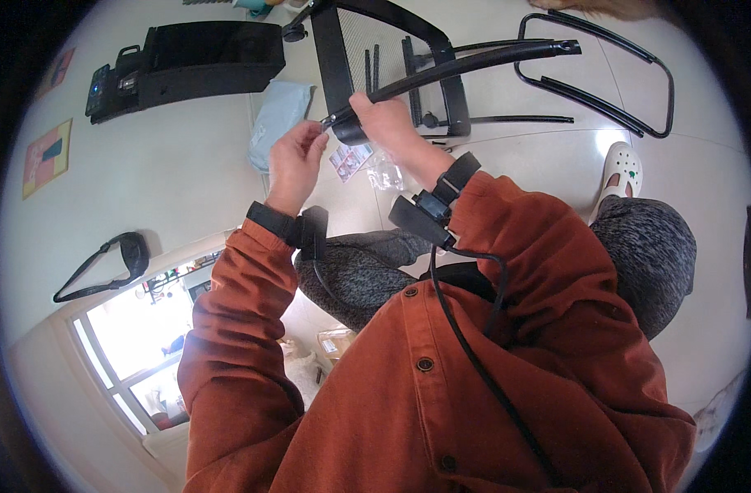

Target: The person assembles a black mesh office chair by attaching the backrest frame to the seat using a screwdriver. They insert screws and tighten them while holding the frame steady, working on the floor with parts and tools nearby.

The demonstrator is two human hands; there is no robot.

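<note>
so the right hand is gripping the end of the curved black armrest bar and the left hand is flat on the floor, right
Not quite. In the head view the right hand does grip the end of the curved black armrest bar, but the left hand is not on the floor: it is raised beside that end, fingers pinched at it.

Rust-orange buttoned shirt sleeves [539,271]; mottled grey knit trousers [646,246]; glossy black curved metal chair arm [474,62]; pale cream tiled floor [170,156]; white perforated clog [620,168]; black mesh chair back [375,49].
</note>
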